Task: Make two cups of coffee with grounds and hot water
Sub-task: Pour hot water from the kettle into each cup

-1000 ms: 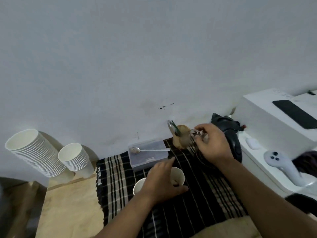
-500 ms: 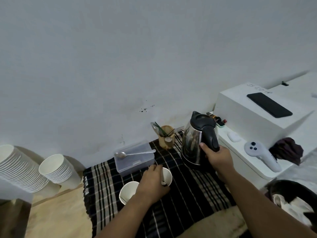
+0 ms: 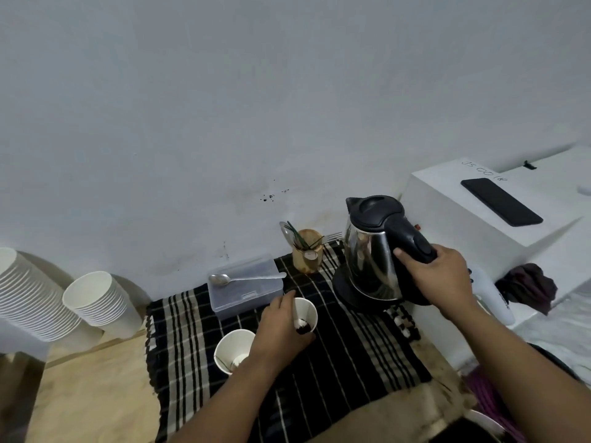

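Setting: a plain pale wall rises behind a counter partly covered by a dark striped cloth.
Far left: two stacks of paper cups lean by the wall, clear of the work.
Grounds box: a clear lidded box sits on the cloth with a metal spoon lying across its lid, set down.
Near cup: a paper cup stands on the cloth, a little pale and dark matter at its bottom, no water visible.
Left hand: the left hand has its grip closed around the far cup, which is tipped toward the kettle and shows dark grounds inside.
Holder: a wooden holder with cutlery stands against the wall.
Kettle: the steel kettle is tilted on its base, lid shut.
Right hand: the right hand has its grip closed on the black handle; one second ago it was at the cutlery holder, half a second ago just reaching the handle.
Change: the work has passed from spooning to water.
Judgement: grounds appear dosed; pouring is not yet begun.
Risk: a light cup held aslant may spill under hot water.
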